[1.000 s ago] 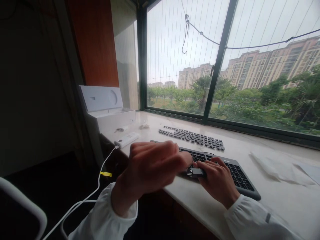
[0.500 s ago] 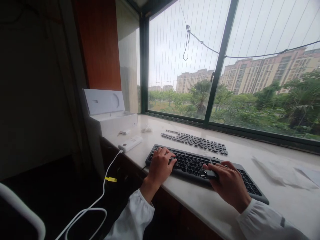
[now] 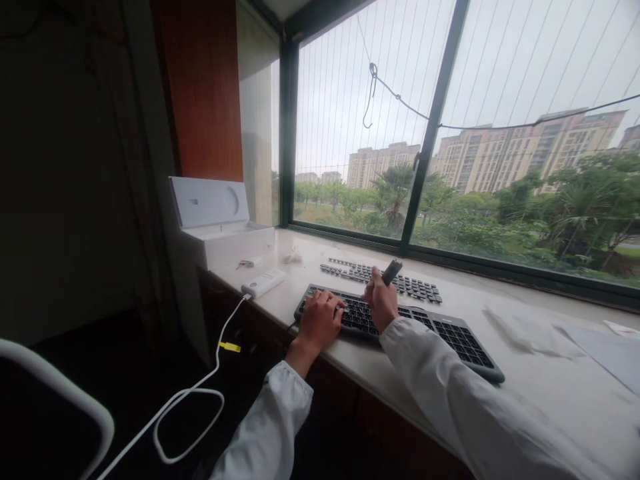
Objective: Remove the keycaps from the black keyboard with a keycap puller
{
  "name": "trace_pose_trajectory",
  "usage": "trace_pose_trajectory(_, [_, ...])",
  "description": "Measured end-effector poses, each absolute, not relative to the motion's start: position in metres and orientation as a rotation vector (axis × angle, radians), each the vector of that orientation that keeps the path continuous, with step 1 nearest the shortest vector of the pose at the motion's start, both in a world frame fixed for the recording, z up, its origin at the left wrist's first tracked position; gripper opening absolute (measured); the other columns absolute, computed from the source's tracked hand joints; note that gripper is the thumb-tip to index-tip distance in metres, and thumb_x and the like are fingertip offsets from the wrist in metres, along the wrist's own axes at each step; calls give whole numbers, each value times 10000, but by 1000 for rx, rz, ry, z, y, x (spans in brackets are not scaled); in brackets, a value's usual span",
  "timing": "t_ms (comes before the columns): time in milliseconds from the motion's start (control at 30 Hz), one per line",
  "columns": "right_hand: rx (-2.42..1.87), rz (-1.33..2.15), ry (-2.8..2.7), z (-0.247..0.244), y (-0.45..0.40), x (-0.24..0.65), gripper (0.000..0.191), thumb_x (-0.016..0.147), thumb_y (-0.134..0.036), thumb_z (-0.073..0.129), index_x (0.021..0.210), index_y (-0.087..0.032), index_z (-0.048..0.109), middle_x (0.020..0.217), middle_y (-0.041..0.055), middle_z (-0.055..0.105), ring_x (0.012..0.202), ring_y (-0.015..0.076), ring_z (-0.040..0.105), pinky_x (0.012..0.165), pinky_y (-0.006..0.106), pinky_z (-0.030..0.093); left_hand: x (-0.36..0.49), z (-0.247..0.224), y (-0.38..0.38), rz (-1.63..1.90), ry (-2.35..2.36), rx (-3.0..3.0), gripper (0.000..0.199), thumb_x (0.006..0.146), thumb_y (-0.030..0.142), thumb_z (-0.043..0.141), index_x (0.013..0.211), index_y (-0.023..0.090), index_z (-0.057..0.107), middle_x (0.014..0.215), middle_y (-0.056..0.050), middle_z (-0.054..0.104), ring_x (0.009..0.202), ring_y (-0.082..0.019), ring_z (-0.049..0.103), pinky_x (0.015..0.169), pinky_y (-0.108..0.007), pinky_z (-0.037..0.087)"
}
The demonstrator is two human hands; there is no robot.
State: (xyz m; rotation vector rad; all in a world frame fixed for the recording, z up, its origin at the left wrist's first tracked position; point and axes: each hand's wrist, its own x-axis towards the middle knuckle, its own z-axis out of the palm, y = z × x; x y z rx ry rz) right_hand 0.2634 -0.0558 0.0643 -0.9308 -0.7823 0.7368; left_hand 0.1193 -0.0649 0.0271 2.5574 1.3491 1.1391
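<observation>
A dark keyboard (image 3: pixel 463 340) without keycaps on many positions lies slantwise along the white sill. My left hand (image 3: pixel 320 319) rests on its left end, fingers bent and slightly apart, holding nothing visible. Over the middle of the keyboard, my right hand (image 3: pixel 381 303) is closed on a small dark tool (image 3: pixel 392 271), which points up and away from me. Behind the keyboard, rows of loose dark keycaps (image 3: pixel 417 288) are laid out; my right hand and the tool partly cover them.
At the left stand an open white box (image 3: pixel 225 245) and a white device (image 3: pixel 263 283) with a white cable (image 3: pixel 219 353) hanging off the sill edge. Crumpled clear plastic (image 3: pixel 525 330) and a pale sheet (image 3: pixel 600 353) lie at the right. Windows rise behind.
My right hand has moved left and away from me, from the keyboard's right half to near the keycap rows, turning the dark tool upward. My left hand has stayed on the keyboard's left end.
</observation>
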Motion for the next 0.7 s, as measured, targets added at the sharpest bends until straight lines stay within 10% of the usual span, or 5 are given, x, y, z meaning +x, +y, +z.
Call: trace_pose_trajectory(700, [-882,810,-679,30,-12,255,406,796,-490,592,633,-241,316,431,-106,276,345,65,236,319,212,260,122,21,-55,995,1312,2697,155,916,286,487,1006,241,605,1097,-31,601,1063,-218,486,919,-379,352])
